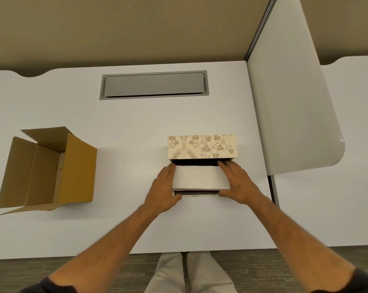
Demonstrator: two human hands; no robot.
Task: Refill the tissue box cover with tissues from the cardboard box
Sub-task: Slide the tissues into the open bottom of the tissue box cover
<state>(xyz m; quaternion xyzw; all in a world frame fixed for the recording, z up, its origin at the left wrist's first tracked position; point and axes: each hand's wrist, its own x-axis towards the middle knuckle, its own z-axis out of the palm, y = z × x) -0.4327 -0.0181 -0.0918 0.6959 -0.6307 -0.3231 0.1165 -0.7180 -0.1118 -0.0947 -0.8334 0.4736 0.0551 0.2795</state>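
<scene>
The tissue box cover (202, 146), cream with a tan floral print, lies on its side on the white desk (123, 127), its dark opening facing me. A white stack of tissues (200, 176) sits partly in that opening. My left hand (165, 187) grips the stack's left end and my right hand (235, 182) grips its right end. A thin grey-edged strip shows just under the stack at its near side. The brown cardboard box (45, 168) stands open at the far left, apart from both hands; its inside looks bare.
A grey cable hatch (154, 85) is set into the desk behind the cover. A white divider panel (293, 106) rises on the right. The desk's front edge runs near my legs, with carpet below.
</scene>
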